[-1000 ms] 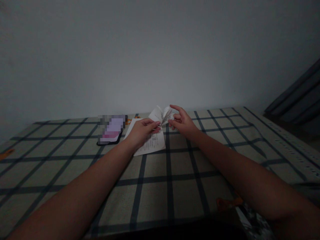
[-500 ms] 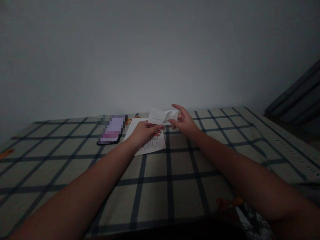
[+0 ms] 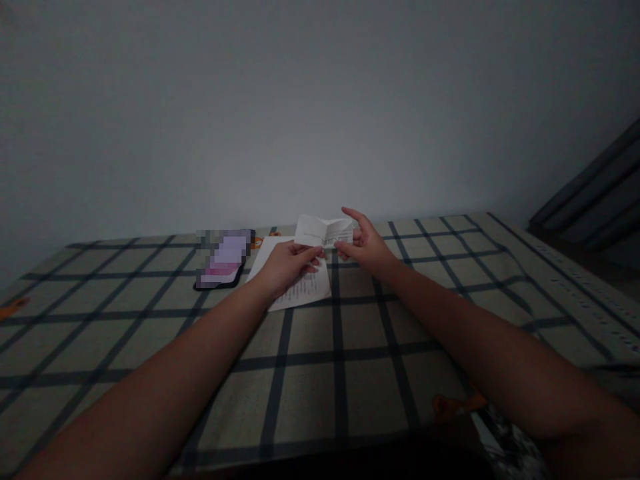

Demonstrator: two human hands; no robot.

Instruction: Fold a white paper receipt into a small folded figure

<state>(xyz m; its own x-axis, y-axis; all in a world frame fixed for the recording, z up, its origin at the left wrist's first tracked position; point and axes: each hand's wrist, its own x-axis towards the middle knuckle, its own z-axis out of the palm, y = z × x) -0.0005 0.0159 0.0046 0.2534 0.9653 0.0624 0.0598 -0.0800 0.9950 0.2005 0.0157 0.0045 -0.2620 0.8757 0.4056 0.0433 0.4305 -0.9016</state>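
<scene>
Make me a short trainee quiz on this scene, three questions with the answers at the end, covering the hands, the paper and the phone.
1. Multiple choice: how do the left hand and right hand meet the creased paper?
a) only the left touches it
b) both hold it
c) neither touches it
2. True or false: the phone lies on top of the printed sheet.
3. Short answer: which hand is nearer the phone?

Key: 1. b; 2. false, it lies to the sheet's left; 3. the left hand.
</scene>
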